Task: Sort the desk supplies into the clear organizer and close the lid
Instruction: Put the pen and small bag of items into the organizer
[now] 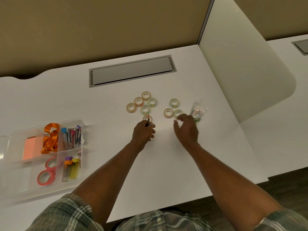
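Several small clear tape rolls [145,108] lie in two loose groups in the middle of the white desk [166,155]. My left hand [144,132] is closed around a thin pen [148,122] whose tip points up over the nearest roll [147,117]. My right hand [187,128] hovers with fingers apart beside a roll [177,113] of the right group. A clear bag of coloured paper clips [197,110] lies just right of that hand. The clear organizer [12,135] sits at the left, lid off, holding orange ribbon, pink notes, red tape and clips.
A grey cable hatch [132,70] is set into the desk behind the rolls. A white divider panel [241,64] rises at the right, a tan partition wall behind. The desk's front edge runs close to my plaid-shirted body.
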A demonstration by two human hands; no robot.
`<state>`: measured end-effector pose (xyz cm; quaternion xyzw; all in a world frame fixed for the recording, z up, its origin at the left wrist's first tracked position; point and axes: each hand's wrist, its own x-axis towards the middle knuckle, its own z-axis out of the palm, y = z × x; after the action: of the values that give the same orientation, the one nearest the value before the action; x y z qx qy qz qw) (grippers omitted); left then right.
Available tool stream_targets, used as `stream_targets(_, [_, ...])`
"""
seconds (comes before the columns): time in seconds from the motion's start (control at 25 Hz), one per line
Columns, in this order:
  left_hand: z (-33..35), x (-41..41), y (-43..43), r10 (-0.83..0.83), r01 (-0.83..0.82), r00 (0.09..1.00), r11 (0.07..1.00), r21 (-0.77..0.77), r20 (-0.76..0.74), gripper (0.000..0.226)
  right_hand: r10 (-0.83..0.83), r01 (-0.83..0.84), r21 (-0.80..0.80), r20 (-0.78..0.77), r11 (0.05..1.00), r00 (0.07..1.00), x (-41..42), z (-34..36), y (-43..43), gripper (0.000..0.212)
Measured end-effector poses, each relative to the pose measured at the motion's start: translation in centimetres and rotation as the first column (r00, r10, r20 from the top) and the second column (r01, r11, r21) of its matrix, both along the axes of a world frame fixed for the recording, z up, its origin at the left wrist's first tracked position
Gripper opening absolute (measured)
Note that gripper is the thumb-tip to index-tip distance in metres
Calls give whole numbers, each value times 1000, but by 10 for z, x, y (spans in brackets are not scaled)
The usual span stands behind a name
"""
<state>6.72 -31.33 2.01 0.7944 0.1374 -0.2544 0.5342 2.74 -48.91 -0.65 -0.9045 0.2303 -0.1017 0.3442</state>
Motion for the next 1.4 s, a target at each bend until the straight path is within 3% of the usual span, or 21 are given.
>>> stream_targets(0.08, [-2, -3, 4, -6, 6, 1000, 1000, 7, -12, 20, -247, 246, -18, -127, 969, 961, 14, 1, -35, 40])
stream_targets(0.16, [-4, -6, 7, -9, 9, 1000, 1000, 20, -16, 20, -385, 414, 36, -307, 909, 871, 28, 0, -64, 56])
stream_targets(0.24, [-5, -7, 9, -12, 13, 1000, 1000, 21, -16, 19, -410, 488, 91, -423, 868, 808, 38, -2, -82, 62])
stream_targets(0.36, [-5, -9, 14, -20, 21, 1000, 999, 27, -17, 19, -392, 499, 140, -455, 855, 799, 46, -7, -91, 57])
stream_targets(0.56, [-4, -7, 21, -18, 19, 1000, 999, 33, -14, 20, -357, 425, 67, -434, 903, 827, 56, -4, -78, 41])
stream_targets(0.68, [0, -4, 21, 2, -2, 1000, 1000, -3, -9, 21, -324, 343, 106, -162, 933, 932, 62, 12, -61, 25])
stream_targets(0.8, [11, 3, 19, 53, -53, 999, 996, -74, 0, 21, -225, 196, 335, 49, 922, 973, 64, 37, -46, 17])
stream_targets(0.88, [21, 11, 17, 107, -105, 994, 986, -130, 7, 23, -164, 76, 546, 114, 835, 980, 67, 57, -36, 11])
stream_targets(0.96, [33, 18, 17, 191, -185, 982, 965, -186, 12, 23, -103, -47, 751, 152, 659, 983, 71, 81, -21, 8])
stream_targets(1.04, [46, 26, 19, 289, -286, 957, 913, -292, -34, 18, -50, -109, 844, 159, 525, 986, 74, 103, -2, 8])
stream_targets(1.12, [57, 32, 24, 336, -354, 935, 851, -387, -116, 21, 6, -138, 866, 154, 480, 988, 73, 119, 19, 9])
stream_targets(1.28, [69, 38, 45, 304, -386, 922, 769, -510, -240, 63, 119, -185, 876, 147, 445, 982, 65, 129, 69, 19])
stream_targets(1.4, [68, 36, 74, 309, -410, 912, 694, -592, -270, 74, 184, -174, 901, 108, 398, 977, 58, 126, 110, 19])
